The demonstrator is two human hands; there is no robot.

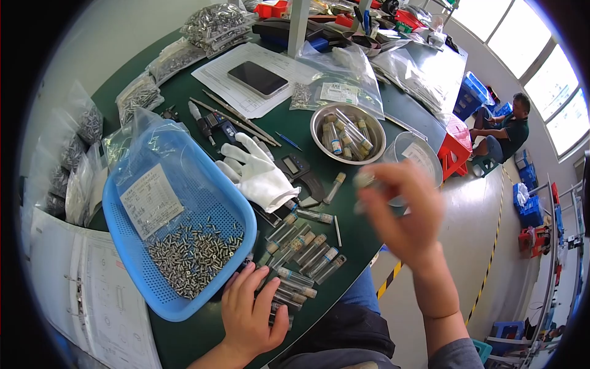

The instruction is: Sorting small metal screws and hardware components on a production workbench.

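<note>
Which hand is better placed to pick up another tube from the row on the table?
Left: the left hand rests right beside the row of tubes, while the blurred right hand is raised above them.

Left hand (pixel 249 310) rests flat on the vials (pixel 304 255) beside the blue basket (pixel 132 243) — right hand (pixel 402 209), blurred, raised.

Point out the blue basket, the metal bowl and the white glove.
blue basket (pixel 212 190): head view, bare mesh floor.
metal bowl (pixel 319 120): head view, left rim.
white glove (pixel 263 178): head view, palm.
</note>
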